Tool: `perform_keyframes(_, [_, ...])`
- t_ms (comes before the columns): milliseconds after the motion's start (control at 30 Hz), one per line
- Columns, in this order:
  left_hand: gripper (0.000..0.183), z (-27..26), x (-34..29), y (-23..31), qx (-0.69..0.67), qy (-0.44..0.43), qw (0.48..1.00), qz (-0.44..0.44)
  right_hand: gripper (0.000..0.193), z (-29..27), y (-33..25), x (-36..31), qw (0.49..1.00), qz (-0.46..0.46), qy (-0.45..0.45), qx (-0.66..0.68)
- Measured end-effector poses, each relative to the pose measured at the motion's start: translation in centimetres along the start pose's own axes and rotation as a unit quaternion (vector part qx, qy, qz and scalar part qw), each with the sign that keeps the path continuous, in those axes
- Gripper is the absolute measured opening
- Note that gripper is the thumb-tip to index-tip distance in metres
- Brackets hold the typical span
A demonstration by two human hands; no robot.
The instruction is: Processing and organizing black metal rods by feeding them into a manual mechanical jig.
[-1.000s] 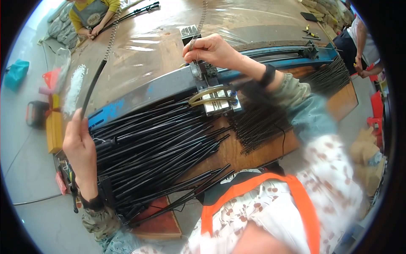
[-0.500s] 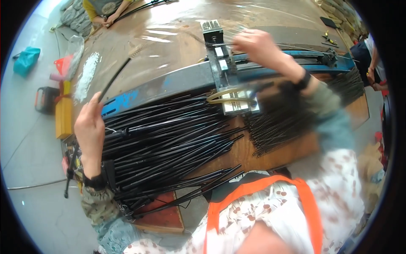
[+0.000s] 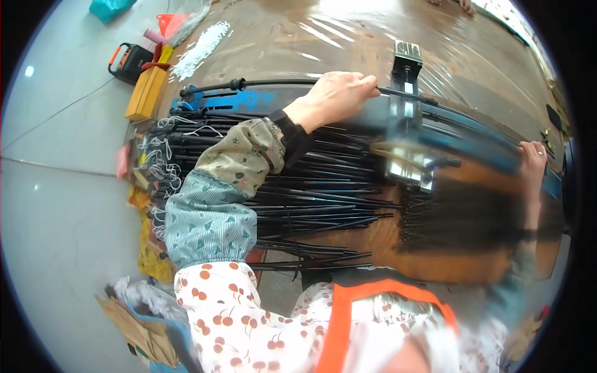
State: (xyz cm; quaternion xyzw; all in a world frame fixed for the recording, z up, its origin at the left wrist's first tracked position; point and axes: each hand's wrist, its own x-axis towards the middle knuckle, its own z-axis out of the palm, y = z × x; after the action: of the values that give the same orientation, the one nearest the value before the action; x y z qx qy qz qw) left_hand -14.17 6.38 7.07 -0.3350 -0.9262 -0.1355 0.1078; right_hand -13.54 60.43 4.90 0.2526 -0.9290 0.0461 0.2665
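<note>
My left hand (image 3: 342, 93) is closed around a long black tube (image 3: 280, 82), beside the small metal clamp device (image 3: 408, 74). The tube lies along the blue metal rail (image 3: 249, 99), with a thicker black fitting (image 3: 237, 84) towards its left end. From the left hand a thin dark line, partly coil-like, runs right along the rail. At the right end of the rail, my right hand (image 3: 533, 158) has its fingers pinched together; what they hold is too blurred to name. A pile of black tubes (image 3: 317, 202) lies below the rail, partly hidden by my left arm.
Dark coil springs (image 3: 472, 217) are heaped right of the clamp device. White small pieces (image 3: 202, 50) lie on the plastic-covered table (image 3: 267, 53). A yellow box (image 3: 147, 93) and a black canister (image 3: 130, 62) stand at the left. Another person's hands (image 3: 460, 5) show at the far edge.
My left hand has moved right with the black tube, which now lies level along the rail. My right hand has gone from beside the clamp device to the rail's right end. The view has shifted.
</note>
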Motion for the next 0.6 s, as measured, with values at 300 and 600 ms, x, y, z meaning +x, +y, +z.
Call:
perform_keyframes(300, [0.025,1.4,-0.8,-0.3,-0.041,-0.027,0.997,-0.063,0.006,1.8,-0.4,-0.4,1.0,0.027,0.003,0.006])
perform_keyframes(600, [0.017,2.4,-1.0,-0.4,-0.024,-0.01,0.999,-0.047,0.034,-0.9,-6.5,0.4,1.0,0.008,0.003,-0.025])
